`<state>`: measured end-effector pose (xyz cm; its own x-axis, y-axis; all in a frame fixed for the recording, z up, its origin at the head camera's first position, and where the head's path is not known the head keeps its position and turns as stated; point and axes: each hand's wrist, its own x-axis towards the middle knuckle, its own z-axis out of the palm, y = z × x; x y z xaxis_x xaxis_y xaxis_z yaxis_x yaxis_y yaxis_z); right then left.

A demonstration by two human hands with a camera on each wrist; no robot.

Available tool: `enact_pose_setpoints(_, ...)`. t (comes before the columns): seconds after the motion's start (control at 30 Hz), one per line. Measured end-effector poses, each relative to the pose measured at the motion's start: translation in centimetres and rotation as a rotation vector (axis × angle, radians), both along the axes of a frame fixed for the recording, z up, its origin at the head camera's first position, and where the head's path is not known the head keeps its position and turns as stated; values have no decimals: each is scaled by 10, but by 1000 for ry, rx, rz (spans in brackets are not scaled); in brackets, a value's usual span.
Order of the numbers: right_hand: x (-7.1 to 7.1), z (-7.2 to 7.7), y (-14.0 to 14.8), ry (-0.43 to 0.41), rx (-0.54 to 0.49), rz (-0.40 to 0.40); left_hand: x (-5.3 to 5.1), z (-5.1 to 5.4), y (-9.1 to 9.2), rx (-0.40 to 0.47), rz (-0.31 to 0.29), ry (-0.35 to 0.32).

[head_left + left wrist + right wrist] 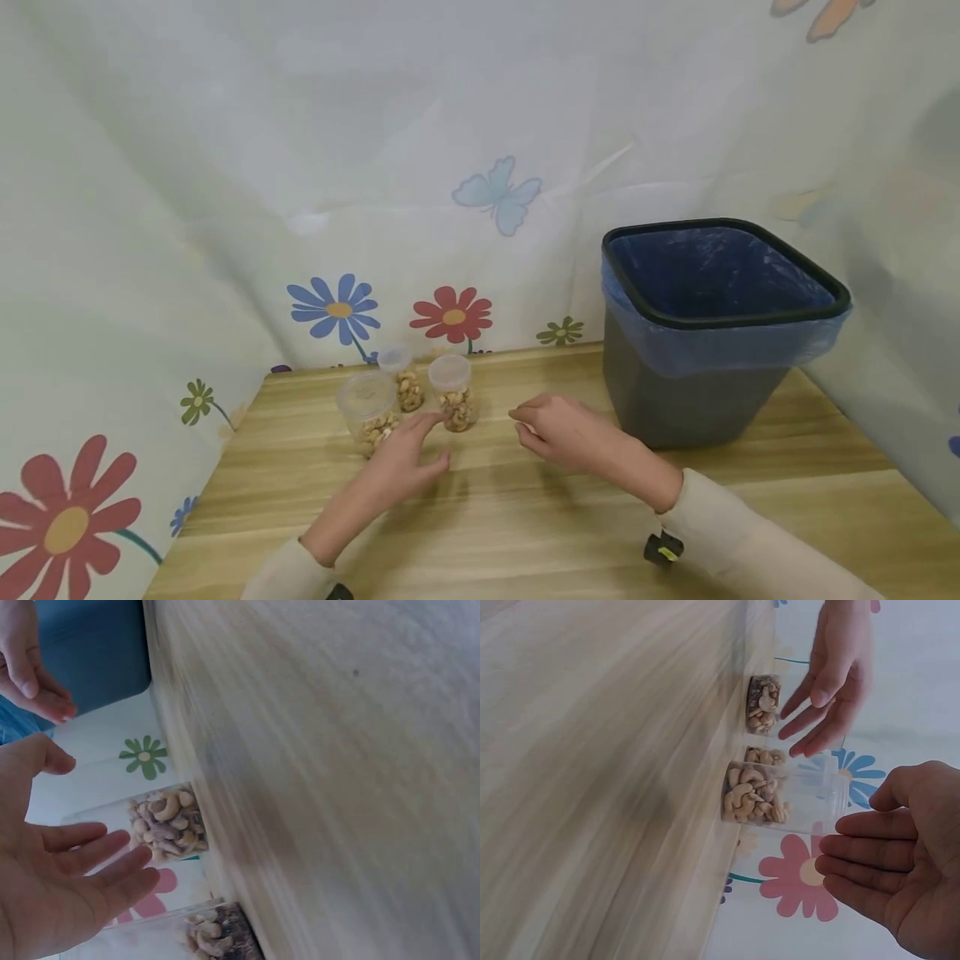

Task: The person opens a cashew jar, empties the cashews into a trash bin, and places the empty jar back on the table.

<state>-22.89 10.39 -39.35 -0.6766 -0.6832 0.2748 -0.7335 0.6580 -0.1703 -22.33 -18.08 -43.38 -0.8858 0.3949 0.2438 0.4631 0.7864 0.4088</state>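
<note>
Three clear lidded jars partly filled with cashews and other nuts stand together at the table's back left: a wide jar (366, 403), a narrow jar (408, 388) behind it, and another narrow jar (454, 398) to their right. My left hand (400, 463) hovers in front of them with fingers extended and overlaps the wide jar's lower part in the head view. Nothing is in its palm (45, 877). To the right, my right hand (567, 431) hangs above the table, fingers slightly bent and holding nothing. In the right wrist view a gap separates its fingers (870, 851) from the nuts.
A grey bin (686, 408) with a blue plastic liner (675, 346) folded over its black-rimmed top stands at the back right, just beyond my right hand. The wood-grain table (480, 533) meets a white curtain (375, 125) printed with flowers and butterflies.
</note>
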Motion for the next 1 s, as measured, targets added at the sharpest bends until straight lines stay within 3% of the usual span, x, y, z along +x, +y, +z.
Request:
enact_pose_setpoints(0.33, -12, 6, -21, 22, -51, 12, -6, -7, 1, 218, 164, -212)
enact_pose_setpoints(0.63, -27, 9, -33, 7, -130, -1, -25, -18, 13, 592, 181, -372)
enact_pose_setpoints(1.0, -38, 13, -41, -35, -139, -47, -41, -24, 21, 690, 195, -409)
